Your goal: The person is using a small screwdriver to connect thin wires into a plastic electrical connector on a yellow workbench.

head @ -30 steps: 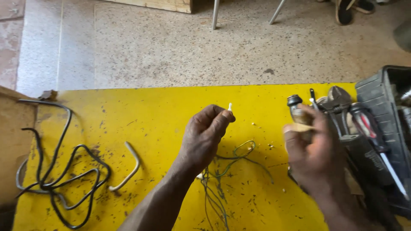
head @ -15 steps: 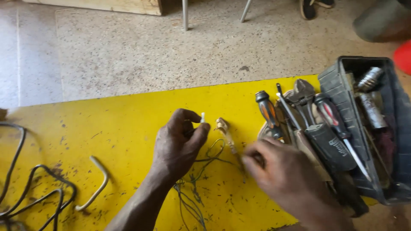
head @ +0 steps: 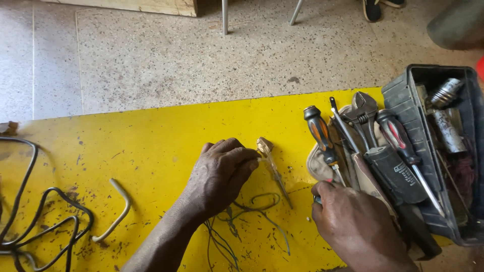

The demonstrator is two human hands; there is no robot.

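Observation:
My left hand (head: pixel 222 174) rests on the yellow tabletop (head: pixel 161 141) with thumb and fingers pinched together. A bundle of thin dark wires (head: pixel 247 214) trails out from under its palm. Its fingertips lie right beside the amber handle of a small screwdriver (head: pixel 269 161) lying on the table. My right hand (head: pixel 353 224) is lower right, knuckles up and fingers curled. It sits at the tip of an orange-and-black screwdriver (head: pixel 320 136), with something small and dark under the thumb. What it grips is hidden.
A cloth pouch (head: pixel 315 166) with a red-handled screwdriver (head: pixel 398 141), a wrench (head: pixel 364 107) and other tools lies against a black toolbox (head: pixel 403 100) at right. A black cable (head: pixel 30 221) and a bent pale cable piece (head: pixel 117 214) lie at left. The speckled floor (head: pixel 201 60) lies beyond.
My left hand has lowered onto the table, and the white tip it pinched no longer shows. The small screwdriver now lies on the table. My right hand has drawn back toward me.

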